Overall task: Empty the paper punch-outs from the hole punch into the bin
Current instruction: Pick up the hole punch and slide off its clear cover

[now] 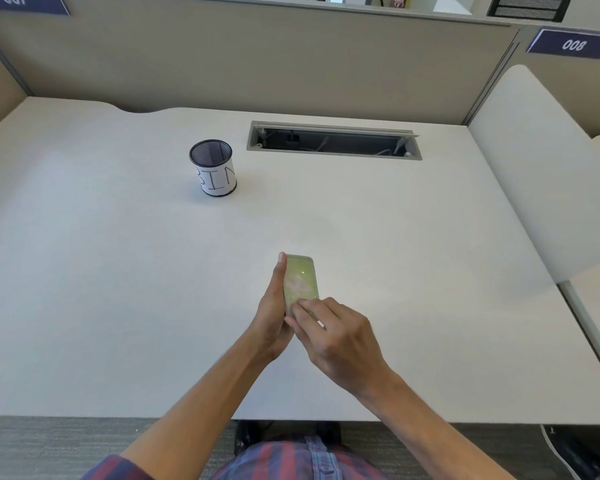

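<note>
A pale green translucent hole punch point(300, 281) is held above the near middle of the desk, its clear underside facing up with whitish paper bits showing through. My left hand point(273, 313) grips its left side, thumb stretched along the edge. My right hand point(333, 336) has its fingertips pinched on the near end of the punch. The bin point(214, 172), a black mesh cup wrapped in white paper marked "BIN", stands upright at the far left of the desk, well apart from both hands.
An open cable trough point(333, 142) is cut into the desk point(118, 271) at the back. A beige partition point(257, 71) runs behind and a white divider point(534, 168) closes the right side. The desk's front edge lies just below my forearms.
</note>
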Tool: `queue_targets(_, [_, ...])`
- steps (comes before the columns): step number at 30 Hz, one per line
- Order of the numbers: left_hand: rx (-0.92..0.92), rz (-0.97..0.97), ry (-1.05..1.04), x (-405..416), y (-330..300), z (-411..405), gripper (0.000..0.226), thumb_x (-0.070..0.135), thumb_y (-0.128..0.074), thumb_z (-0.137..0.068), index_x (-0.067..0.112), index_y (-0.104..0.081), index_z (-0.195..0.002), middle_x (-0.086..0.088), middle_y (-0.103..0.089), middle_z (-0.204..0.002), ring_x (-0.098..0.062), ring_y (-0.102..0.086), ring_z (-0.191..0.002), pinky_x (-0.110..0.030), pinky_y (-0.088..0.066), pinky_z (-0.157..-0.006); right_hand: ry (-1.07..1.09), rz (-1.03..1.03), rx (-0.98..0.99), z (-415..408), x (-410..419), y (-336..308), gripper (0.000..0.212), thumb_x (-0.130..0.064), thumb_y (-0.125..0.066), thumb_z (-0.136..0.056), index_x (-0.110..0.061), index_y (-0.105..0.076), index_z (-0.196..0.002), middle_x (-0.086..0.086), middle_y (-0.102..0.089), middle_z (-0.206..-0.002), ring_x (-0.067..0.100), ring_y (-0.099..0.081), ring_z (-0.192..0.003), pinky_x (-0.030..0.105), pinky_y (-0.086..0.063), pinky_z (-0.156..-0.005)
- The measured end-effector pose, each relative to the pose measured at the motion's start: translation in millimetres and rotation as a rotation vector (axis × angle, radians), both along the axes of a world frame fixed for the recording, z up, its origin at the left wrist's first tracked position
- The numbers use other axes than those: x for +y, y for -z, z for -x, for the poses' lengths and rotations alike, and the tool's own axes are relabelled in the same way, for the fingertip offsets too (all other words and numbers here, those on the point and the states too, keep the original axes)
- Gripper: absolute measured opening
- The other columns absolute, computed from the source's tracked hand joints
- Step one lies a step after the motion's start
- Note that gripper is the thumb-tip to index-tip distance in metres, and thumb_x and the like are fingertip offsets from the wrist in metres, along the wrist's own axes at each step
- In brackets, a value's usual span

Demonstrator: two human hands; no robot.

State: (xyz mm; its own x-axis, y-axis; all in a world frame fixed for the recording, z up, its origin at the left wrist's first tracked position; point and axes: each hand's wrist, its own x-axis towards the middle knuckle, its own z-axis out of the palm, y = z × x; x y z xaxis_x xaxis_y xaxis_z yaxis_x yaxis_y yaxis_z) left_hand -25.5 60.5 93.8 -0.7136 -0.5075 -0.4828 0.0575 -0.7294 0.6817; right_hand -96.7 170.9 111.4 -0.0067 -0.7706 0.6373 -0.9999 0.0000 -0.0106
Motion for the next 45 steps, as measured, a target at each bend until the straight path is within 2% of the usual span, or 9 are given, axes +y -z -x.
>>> queue_targets(5, [0.041,-0.056,-0.002,1.7,-0.8,-4.0,0.064,0.079,-0.045,-0.081,0.019,-0.063,-0.073,0.002,-0.041,-0.061,-0.014,-0.046,-0.054,-0.023,-0.042,-0.054,-0.008,0.016,-0.045,0.4,-1.0,-5.6,0.022,-0.018,-0.057,-0.098,-0.007,-0.073,-0.088,0.003,-0.071,-0.083,0.018,-0.059,-0.061,0.027,-0.048,-0.049])
queue_targets(8, [0.084,-0.088,0.019,2.2,-1.4,-5.9,0.063,0.076,-0.045,-0.084,0.017,-0.064,-0.077,0.004,-0.050,-0.056,-0.012,-0.054,-0.051,-0.022,-0.047,-0.052,0.004,0.034,-0.108,1.4,-0.2,-8.0,0.019,-0.015,-0.058,-0.097,-0.006,-0.072,-0.087,0.003,-0.070,-0.083,0.019,-0.060,-0.062,0.030,-0.049,-0.049])
queue_targets(12, [0.087,-0.055,0.046,0.5,-0.2,-8.0,0.067,0.076,-0.044,-0.084,0.013,-0.061,-0.097,-0.003,-0.058,-0.076,-0.016,-0.061,-0.068,-0.026,-0.052,-0.063,-0.056,-0.001,-0.115,5.1,4.9,-8.8,0.021,-0.027,-0.064,-0.095,-0.008,-0.073,-0.091,0.002,-0.073,-0.093,0.016,-0.069,-0.078,0.024,-0.051,-0.056])
queue_targets(16, [0.126,-0.071,0.060,-4.1,-2.4,-9.8,0.067,0.075,-0.041,-0.087,0.012,-0.061,-0.099,-0.009,-0.060,-0.086,-0.020,-0.061,-0.073,-0.028,-0.050,-0.065,-0.117,-0.114,-0.165,22.8,16.1,-12.6,0.021,-0.029,-0.071,-0.091,-0.011,-0.074,-0.102,0.004,-0.071,-0.112,0.017,-0.069,-0.097,0.027,-0.059,-0.063])
queue_targets(25, [0.173,-0.112,0.109,-7.2,-1.6,-7.0,0.072,0.074,-0.033,-0.088,0.014,-0.072,-0.089,-0.009,-0.068,-0.081,-0.022,-0.067,-0.071,-0.029,-0.054,-0.063,-0.213,-0.227,-0.299,41.3,20.1,-22.7,0.023,-0.028,-0.062,-0.095,-0.015,-0.074,-0.108,0.001,-0.070,-0.115,0.010,-0.059,-0.089,0.024,-0.055,-0.063])
queue_targets(31, [0.166,-0.121,0.093,-8.0,3.2,-7.8,0.073,0.074,-0.032,-0.088,0.017,-0.076,-0.089,-0.009,-0.070,-0.084,-0.022,-0.067,-0.072,-0.031,-0.055,-0.066,-0.263,-0.171,-0.268,43.0,17.3,-25.3,0.020,-0.023,-0.060,-0.097,-0.010,-0.074,-0.106,0.001,-0.072,-0.109,0.020,-0.067,-0.101,0.034,-0.056,-0.055])
queue_targets(34, [0.152,-0.126,0.087,-6.3,3.7,-7.9,0.072,0.078,-0.036,-0.085,0.018,-0.076,-0.088,-0.008,-0.067,-0.083,-0.021,-0.064,-0.071,-0.032,-0.051,-0.069,-0.260,-0.126,-0.208,43.0,16.3,-26.0,0.017,-0.017,-0.063,-0.096,-0.007,-0.073,-0.105,0.004,-0.073,-0.106,0.021,-0.068,-0.096,0.034,-0.055,-0.054])
queue_targets(39, [0.131,-0.131,0.108,-0.3,4.2,-6.5,0.074,0.083,-0.038,-0.079,0.020,-0.076,-0.090,-0.001,-0.066,-0.079,-0.016,-0.059,-0.066,-0.029,-0.049,-0.057,-0.211,0.064,-0.077,46.7,11.6,-30.4,0.014,-0.008,-0.065,-0.093,0.001,-0.073,-0.100,0.009,-0.073,-0.098,0.024,-0.070,-0.087,0.032,-0.057,-0.065])
queue_targets(45, [0.131,-0.143,0.137,4.2,4.8,-6.7,0.073,0.083,-0.046,-0.076,0.018,-0.073,-0.090,-0.005,-0.068,-0.079,-0.019,-0.061,-0.064,-0.030,-0.051,-0.057,-0.128,0.211,-0.141,54.8,1.4,-36.2,0.011,-0.006,-0.069,-0.090,0.001,-0.074,-0.096,0.008,-0.074,-0.094,0.022,-0.071,-0.081,0.033,-0.057,-0.061])
